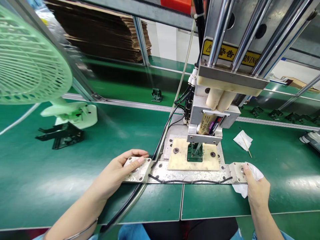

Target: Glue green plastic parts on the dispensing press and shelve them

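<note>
My left hand (130,165) grips the left metal button block (143,171), its thumb lying on top and its fingers behind. My right hand (257,186) has its thumb on the round button of the right metal block (237,172). A crumpled white tissue (240,190) is held in that hand, against the block. Between the hands, a dark green plastic part (195,154) sits on the cream fixture plate (178,160). The lower head of a press machine (205,137) stands directly over the part; whether they touch is hard to see.
A green fan (30,63) stands at left beside a black plastic part (62,136). Black cables (125,206) run past the left block over the table edge. A white paper with a stick (243,140) lies at right. Another part (156,95) sits behind the rail.
</note>
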A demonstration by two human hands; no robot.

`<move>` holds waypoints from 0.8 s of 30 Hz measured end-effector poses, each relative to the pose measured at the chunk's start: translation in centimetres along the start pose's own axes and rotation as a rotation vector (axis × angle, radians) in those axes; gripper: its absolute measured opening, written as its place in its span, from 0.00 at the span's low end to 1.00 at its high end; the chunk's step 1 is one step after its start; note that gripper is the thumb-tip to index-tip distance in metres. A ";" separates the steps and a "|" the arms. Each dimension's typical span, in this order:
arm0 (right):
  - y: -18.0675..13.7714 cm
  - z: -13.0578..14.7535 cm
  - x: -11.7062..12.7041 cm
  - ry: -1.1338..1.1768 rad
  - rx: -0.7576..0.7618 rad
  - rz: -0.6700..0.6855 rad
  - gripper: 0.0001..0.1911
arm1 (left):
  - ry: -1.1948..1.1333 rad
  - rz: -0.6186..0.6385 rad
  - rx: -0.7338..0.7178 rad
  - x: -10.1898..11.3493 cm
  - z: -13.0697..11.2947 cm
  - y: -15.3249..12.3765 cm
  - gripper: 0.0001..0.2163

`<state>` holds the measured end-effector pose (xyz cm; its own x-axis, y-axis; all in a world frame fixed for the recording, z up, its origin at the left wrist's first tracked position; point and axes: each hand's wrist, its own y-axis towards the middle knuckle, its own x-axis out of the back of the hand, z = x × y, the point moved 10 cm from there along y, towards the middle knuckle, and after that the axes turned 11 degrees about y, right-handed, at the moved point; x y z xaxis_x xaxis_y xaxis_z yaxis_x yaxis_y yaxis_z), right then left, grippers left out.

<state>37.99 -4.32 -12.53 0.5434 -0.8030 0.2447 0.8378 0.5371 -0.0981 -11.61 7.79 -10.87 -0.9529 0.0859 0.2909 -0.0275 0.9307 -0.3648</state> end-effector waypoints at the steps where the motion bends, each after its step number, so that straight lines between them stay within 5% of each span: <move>1: 0.0 -0.1 0.0 0.000 -0.004 0.003 0.34 | -0.001 0.000 -0.001 0.0 0.0 0.0 0.28; 24: 0.2 0.0 0.2 -0.020 0.015 -0.008 0.33 | -0.022 -0.001 0.009 0.0 0.0 0.0 0.27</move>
<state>38.27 -4.40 -12.52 0.5357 -0.8019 0.2646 0.8410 0.5348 -0.0818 -11.63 7.77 -10.91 -0.9593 0.0769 0.2717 -0.0312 0.9274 -0.3727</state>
